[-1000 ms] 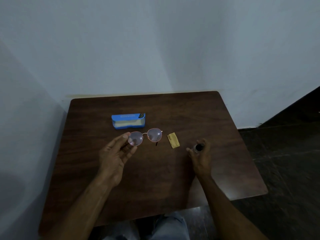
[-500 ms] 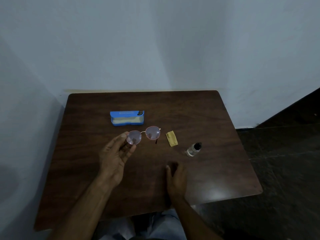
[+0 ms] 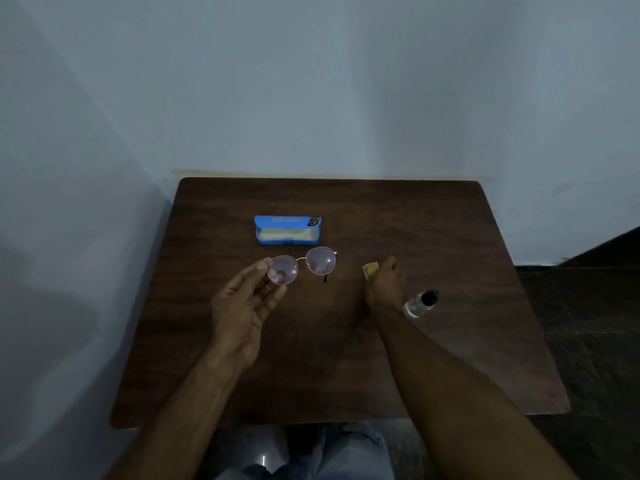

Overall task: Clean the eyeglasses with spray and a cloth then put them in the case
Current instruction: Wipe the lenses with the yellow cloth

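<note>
Dark wood-grain bench point(image 3: 450, 237) with a dull sheen. Eyeglasses point(image 3: 322, 260) show thin metal rims and glossy tinted lenses. Smooth blue case point(image 3: 287, 221), pale soft-looking lining; yellow cloth point(image 3: 370, 269); clear bottle point(image 3: 417, 304), matt black cap.

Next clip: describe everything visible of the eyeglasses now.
The round-lensed eyeglasses with a thin pinkish, metal-looking frame are held over the dark wooden table, lenses facing the camera, about level. The left hand pinches the nearer lens's outer rim; fingers show through its faintly tinted glass. A dark temple tip hangs below the other lens. Nothing else touches them; an open blue case lies just beyond.
</note>
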Action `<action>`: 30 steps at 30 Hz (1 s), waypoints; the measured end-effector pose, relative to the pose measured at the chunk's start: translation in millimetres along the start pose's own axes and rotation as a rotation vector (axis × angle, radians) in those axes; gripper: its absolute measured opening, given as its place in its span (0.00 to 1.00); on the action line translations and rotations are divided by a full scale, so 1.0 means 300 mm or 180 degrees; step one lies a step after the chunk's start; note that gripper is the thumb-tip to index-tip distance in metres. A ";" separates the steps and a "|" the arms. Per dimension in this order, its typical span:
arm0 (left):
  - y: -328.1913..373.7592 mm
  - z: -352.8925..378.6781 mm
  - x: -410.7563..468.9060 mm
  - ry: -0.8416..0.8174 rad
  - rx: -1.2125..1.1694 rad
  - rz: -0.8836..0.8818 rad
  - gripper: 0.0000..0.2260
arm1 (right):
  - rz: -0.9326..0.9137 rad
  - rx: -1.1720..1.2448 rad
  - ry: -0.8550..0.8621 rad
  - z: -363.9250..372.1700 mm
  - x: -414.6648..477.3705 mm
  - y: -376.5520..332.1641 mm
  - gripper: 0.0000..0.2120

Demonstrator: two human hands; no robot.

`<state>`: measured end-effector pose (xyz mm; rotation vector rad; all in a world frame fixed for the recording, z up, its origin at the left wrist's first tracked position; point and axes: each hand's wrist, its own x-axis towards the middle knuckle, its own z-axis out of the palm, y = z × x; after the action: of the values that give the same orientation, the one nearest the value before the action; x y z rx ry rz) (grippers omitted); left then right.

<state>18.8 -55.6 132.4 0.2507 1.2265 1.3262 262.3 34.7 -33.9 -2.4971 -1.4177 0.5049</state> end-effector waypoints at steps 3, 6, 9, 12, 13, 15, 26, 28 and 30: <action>0.004 0.001 0.007 0.0028 -0.0053 -0.0025 0.10 | 0.0145 0.0450 -0.0205 0.001 -0.002 0.011 0.14; 0.014 0.006 0.011 0.0029 -0.0090 -0.0046 0.09 | 0.0220 0.1595 -0.0350 -0.036 -0.062 -0.008 0.08; 0.026 0.014 0.012 -0.0011 -0.0146 -0.0032 0.07 | 0.0231 0.2736 -0.0424 -0.117 -0.184 -0.039 0.06; 0.038 0.014 0.014 -0.0038 -0.0201 -0.0017 0.07 | 0.0376 0.3742 -0.0957 -0.247 -0.315 -0.074 0.05; 0.043 0.014 0.016 -0.0050 -0.0210 -0.0017 0.07 | 0.0396 0.4040 -0.1194 -0.295 -0.353 -0.087 0.05; 0.052 0.017 0.018 -0.0051 -0.0218 -0.0006 0.07 | 0.0341 0.4341 -0.1559 -0.388 -0.415 -0.119 0.06; 0.072 0.101 -0.043 -0.0262 -0.0295 0.0151 0.07 | -0.1611 0.3331 -0.0578 -0.639 -0.529 -0.349 0.04; 0.078 0.115 -0.065 -0.0302 -0.0274 0.0191 0.08 | -0.2267 0.2680 0.0098 -0.619 -0.532 -0.389 0.06; 0.080 0.122 -0.084 -0.0379 -0.0276 0.0249 0.07 | -0.2776 0.2162 0.0524 -0.584 -0.528 -0.411 0.07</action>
<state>38.8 -51.3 178.5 0.3138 1.0660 1.4083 161.1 -43.5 199.8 -1.2175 -1.7027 0.4598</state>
